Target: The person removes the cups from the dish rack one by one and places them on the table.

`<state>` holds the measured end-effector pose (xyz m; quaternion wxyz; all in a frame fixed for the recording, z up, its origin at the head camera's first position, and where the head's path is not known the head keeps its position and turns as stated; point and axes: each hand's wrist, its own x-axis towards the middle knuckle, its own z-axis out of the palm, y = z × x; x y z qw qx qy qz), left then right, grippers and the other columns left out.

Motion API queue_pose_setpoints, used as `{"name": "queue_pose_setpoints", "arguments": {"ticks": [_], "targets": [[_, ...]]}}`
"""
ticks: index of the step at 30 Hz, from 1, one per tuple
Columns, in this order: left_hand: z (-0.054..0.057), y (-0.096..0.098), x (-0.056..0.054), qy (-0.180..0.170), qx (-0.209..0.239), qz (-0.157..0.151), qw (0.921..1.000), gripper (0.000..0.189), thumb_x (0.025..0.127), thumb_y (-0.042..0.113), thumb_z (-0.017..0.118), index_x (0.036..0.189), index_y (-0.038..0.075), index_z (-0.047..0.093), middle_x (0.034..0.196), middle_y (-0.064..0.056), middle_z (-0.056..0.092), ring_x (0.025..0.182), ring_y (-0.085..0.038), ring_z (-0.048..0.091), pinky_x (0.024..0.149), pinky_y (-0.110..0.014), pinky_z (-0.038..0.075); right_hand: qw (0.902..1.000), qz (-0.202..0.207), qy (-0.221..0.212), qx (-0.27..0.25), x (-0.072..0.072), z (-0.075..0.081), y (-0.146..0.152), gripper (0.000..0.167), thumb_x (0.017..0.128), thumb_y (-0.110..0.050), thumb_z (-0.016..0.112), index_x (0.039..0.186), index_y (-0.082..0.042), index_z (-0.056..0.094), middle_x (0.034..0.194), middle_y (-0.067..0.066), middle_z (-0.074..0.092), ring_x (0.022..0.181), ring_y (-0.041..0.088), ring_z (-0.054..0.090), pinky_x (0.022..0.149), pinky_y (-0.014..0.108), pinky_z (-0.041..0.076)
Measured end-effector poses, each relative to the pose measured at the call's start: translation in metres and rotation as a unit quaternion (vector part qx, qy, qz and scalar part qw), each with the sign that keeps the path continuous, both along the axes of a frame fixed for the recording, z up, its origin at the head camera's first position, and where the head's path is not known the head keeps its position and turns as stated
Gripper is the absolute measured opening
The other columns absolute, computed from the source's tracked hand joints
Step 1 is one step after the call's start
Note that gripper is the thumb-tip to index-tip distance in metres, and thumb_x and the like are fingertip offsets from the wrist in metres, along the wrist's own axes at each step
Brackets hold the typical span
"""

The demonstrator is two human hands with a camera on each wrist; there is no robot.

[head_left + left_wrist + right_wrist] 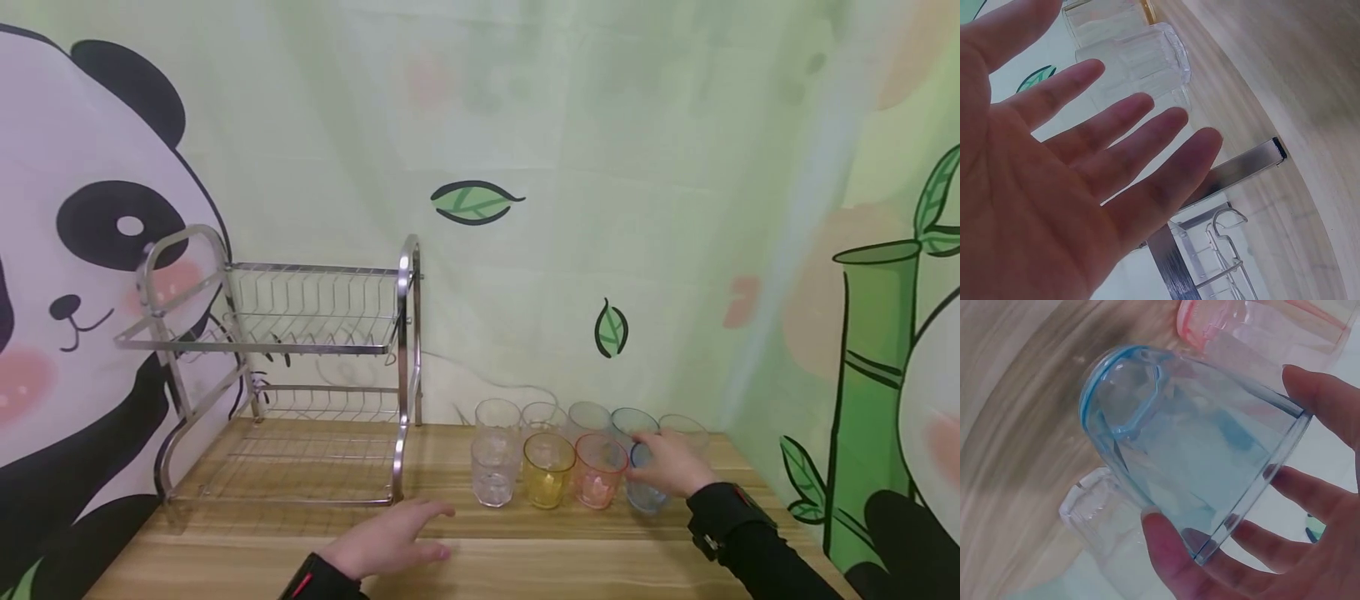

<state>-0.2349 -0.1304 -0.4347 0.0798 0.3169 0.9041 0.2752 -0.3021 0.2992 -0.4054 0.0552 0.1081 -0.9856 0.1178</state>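
At the right end of the front row, my right hand [672,467] grips a blue-tinted glass [647,497] from above, near its rim. In the right wrist view the thumb and fingers spread around the mouth of this blue glass [1191,444]. A pink glass [597,473] stands beside it, followed by a yellow one [548,472] and a clear one [495,475]. My left hand [392,537] hovers over the table in front of the rack's right corner, fingers extended and palm bare in the left wrist view.
A two-tier metal dish rack [277,348] stands on the left of the wooden table [525,567]. Behind the front glasses is a back row with clear glasses [497,414] and tinted ones. A printed curtain [555,125] hangs close behind.
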Motion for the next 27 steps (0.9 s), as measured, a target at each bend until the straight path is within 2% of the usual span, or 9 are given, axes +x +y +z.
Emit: {"name": "queue_pose_setpoints", "arguments": {"ticks": [4, 8, 14, 20, 22, 24, 27], "targets": [[0.0002, 0.0015, 0.0001, 0.001, -0.002, 0.003, 1.0000, 0.050, 0.090, 0.042, 0.068, 0.132, 0.015, 0.058, 0.132, -0.009, 0.056, 0.116, -0.029, 0.056, 0.090, -0.046, 0.051, 0.9997, -0.024, -0.009, -0.001, 0.0011, -0.0026, 0.0006, 0.064, 0.080, -0.035, 0.080, 0.129, 0.001, 0.059, 0.115, 0.024, 0.058, 0.103, 0.041, 0.056, 0.084, 0.058, 0.050], [0.0001, 0.0036, 0.0013, 0.000, -0.004, 0.008, 1.0000, 0.050, 0.090, 0.043, 0.068, 0.132, 0.016, 0.058, 0.132, -0.009, 0.057, 0.117, -0.029, 0.056, 0.089, -0.047, 0.051, 0.9996, -0.025, -0.003, -0.010, 0.0026, -0.0033, 0.0020, 0.064, 0.080, -0.037, 0.080, 0.129, 0.000, 0.059, 0.114, 0.025, 0.056, 0.103, 0.043, 0.055, 0.084, 0.060, 0.049], [-0.0016, 0.0050, 0.0029, -0.005, -0.002, 0.006, 1.0000, 0.049, 0.091, 0.040, 0.068, 0.132, 0.016, 0.057, 0.132, -0.008, 0.057, 0.117, -0.029, 0.056, 0.091, -0.048, 0.051, 0.9998, 0.000, 0.019, -0.009, -0.0005, -0.0065, 0.0037, 0.066, 0.079, -0.037, 0.081, 0.128, 0.000, 0.059, 0.116, 0.024, 0.056, 0.107, 0.043, 0.054, 0.086, 0.057, 0.049], [-0.0032, 0.0062, 0.0052, -0.012, -0.007, 0.007, 0.9999, 0.051, 0.091, 0.040, 0.067, 0.134, 0.015, 0.056, 0.133, -0.009, 0.057, 0.119, -0.030, 0.055, 0.092, -0.050, 0.050, 0.9997, 0.011, 0.020, -0.005, -0.0018, -0.0092, 0.0039, 0.066, 0.078, -0.037, 0.082, 0.127, 0.000, 0.060, 0.116, 0.024, 0.056, 0.107, 0.044, 0.054, 0.087, 0.057, 0.049], [-0.0034, 0.0063, 0.0058, -0.012, -0.009, 0.008, 0.9999, 0.051, 0.091, 0.041, 0.067, 0.134, 0.016, 0.056, 0.134, -0.009, 0.057, 0.119, -0.030, 0.055, 0.092, -0.050, 0.050, 0.9997, 0.015, 0.017, -0.004, -0.0002, -0.0088, 0.0042, 0.067, 0.077, -0.034, 0.083, 0.129, 0.001, 0.058, 0.117, 0.027, 0.054, 0.109, 0.047, 0.052, 0.087, 0.059, 0.048], [-0.0035, 0.0064, 0.0064, -0.008, -0.011, 0.009, 0.9999, 0.051, 0.091, 0.041, 0.067, 0.134, 0.016, 0.056, 0.134, -0.009, 0.056, 0.119, -0.030, 0.055, 0.092, -0.051, 0.050, 0.9999, 0.015, 0.006, -0.003, 0.0025, -0.0071, 0.0047, 0.074, 0.075, -0.035, 0.084, 0.133, 0.001, 0.055, 0.125, 0.033, 0.048, 0.114, 0.053, 0.047, 0.088, 0.065, 0.044], [-0.0023, 0.0061, 0.0061, 0.002, -0.015, 0.007, 0.9999, 0.052, 0.090, 0.042, 0.067, 0.134, 0.017, 0.056, 0.134, -0.009, 0.056, 0.118, -0.030, 0.055, 0.091, -0.051, 0.050, 0.9998, 0.016, -0.015, 0.002, 0.0073, -0.0011, 0.0050, 0.088, 0.071, -0.044, 0.085, 0.139, -0.001, 0.050, 0.138, 0.041, 0.035, 0.123, 0.062, 0.033, 0.090, 0.076, 0.034]]}}
